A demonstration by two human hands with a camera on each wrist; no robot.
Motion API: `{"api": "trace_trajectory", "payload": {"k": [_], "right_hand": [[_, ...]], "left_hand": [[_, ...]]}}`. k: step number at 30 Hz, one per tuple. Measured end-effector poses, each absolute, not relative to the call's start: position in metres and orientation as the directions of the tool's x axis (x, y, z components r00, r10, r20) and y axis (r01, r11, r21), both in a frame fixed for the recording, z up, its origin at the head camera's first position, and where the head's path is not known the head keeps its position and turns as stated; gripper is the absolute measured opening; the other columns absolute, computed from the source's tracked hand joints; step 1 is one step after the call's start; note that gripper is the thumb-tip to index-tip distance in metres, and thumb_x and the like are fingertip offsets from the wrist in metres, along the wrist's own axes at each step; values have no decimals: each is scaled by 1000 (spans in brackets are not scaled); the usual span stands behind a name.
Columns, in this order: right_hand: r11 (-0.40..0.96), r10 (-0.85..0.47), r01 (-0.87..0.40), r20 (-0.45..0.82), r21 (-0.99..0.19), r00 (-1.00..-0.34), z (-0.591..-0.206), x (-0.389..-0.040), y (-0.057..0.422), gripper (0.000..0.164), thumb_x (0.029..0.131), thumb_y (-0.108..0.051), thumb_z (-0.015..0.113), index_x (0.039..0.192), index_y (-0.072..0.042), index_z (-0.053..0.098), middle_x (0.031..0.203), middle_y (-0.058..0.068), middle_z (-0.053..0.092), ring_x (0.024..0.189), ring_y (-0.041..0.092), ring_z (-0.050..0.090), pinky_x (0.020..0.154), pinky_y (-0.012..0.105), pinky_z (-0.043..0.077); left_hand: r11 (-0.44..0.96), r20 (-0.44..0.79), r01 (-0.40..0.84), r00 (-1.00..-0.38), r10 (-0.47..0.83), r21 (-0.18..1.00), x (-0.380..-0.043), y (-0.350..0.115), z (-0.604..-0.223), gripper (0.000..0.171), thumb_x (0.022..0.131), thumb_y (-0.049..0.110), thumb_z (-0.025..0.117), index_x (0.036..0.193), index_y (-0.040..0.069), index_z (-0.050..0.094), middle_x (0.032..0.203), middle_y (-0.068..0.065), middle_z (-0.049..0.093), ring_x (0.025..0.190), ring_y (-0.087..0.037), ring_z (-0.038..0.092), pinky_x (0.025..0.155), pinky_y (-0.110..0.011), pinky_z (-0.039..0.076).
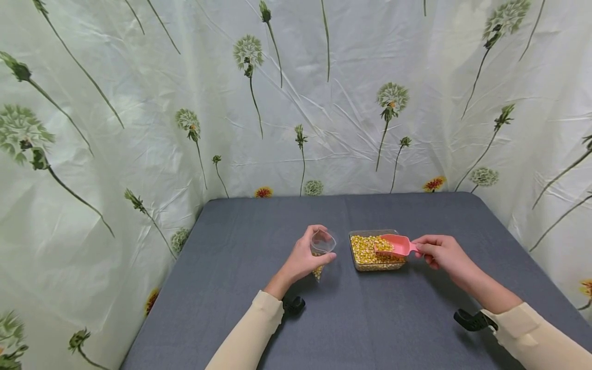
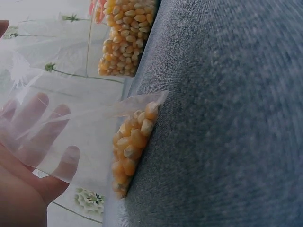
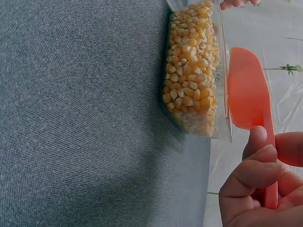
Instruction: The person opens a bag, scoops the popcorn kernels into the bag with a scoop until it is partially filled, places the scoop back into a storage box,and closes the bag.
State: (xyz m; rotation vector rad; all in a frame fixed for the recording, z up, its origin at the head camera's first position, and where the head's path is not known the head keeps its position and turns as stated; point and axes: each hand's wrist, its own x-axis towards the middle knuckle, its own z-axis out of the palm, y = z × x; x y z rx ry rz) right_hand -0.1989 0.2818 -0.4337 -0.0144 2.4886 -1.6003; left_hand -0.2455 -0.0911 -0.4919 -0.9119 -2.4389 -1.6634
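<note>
A pale curtain [image 1: 342,169] printed with dandelions stands behind the table [image 1: 370,318], its upper part outside the head view. The table is covered in dark grey cloth; its near edge is cut off. The left sleeve [image 1: 245,334] and right sleeve [image 1: 546,336], both cream, run out of frame at the bottom. A clear box [image 1: 372,233] rests on the table between the two hands; whether it is glass or plastic cannot be told. The right hand [image 1: 444,255] is at the box's right, thumb and fingers pinching the scoop's handle. The left hand [image 1: 301,257] is at the box's left, its fingers parted and curved about the mouth of a clear bag, partly seen through the film and cut off in the left wrist view. The bag [image 2: 90,123] hangs tip down; contact with the table cannot be confirmed. The pink scoop [image 1: 403,246] lies over the box, kernels at its front; the right wrist view shows only its underside and flank. Black straps [image 1: 294,307] sit at both cuffs, partly hidden. Corn kernels [image 1: 363,247] fill most of the box; a smaller amount occupies the bag's tip.
</note>
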Motion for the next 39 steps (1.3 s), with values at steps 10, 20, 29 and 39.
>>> {"api": "trace_trajectory", "payload": {"k": [10, 20, 29, 39], "right_hand": [[400, -119, 64, -121, -914, -986, -429, -200, 283, 29, 104, -15, 56, 118, 9, 63, 84, 10, 64, 65, 15, 49, 54, 31, 43], [369, -124, 62, -115, -927, -986, -428, -200, 281, 32, 105, -18, 56, 120, 9, 63, 85, 8, 65, 66, 15, 50, 55, 31, 43], [348, -126, 47, -97, -936, -987, -425, -202, 278, 34, 105, -20, 55, 121, 9, 62, 83, 2, 64, 67, 15, 50, 56, 31, 44], [314, -160, 39, -94, -949, -983, -414, -205, 267, 34, 104, -21, 58, 120, 9, 63, 80, -1, 62, 65, 14, 50, 55, 29, 43]], "left_hand": [[251, 358, 497, -822, 443, 831, -228, -87, -469, 56, 89, 15, 78, 135, 10, 45, 122, -12, 62, 114, -30, 59, 98, -52, 44], [278, 332, 488, -824, 459, 827, -236, -87, -481, 59, 90, 16, 78, 137, 12, 44, 124, -11, 61, 112, -30, 60, 90, -44, 50], [253, 341, 493, -816, 466, 833, -243, -88, -491, 60, 89, 31, 79, 138, 26, 45, 123, 5, 60, 110, -17, 59, 83, -41, 53], [295, 348, 510, -818, 458, 808, -242, -87, -490, 62, 88, 41, 78, 138, 29, 44, 121, 10, 59, 113, -10, 58, 91, -40, 50]]}}
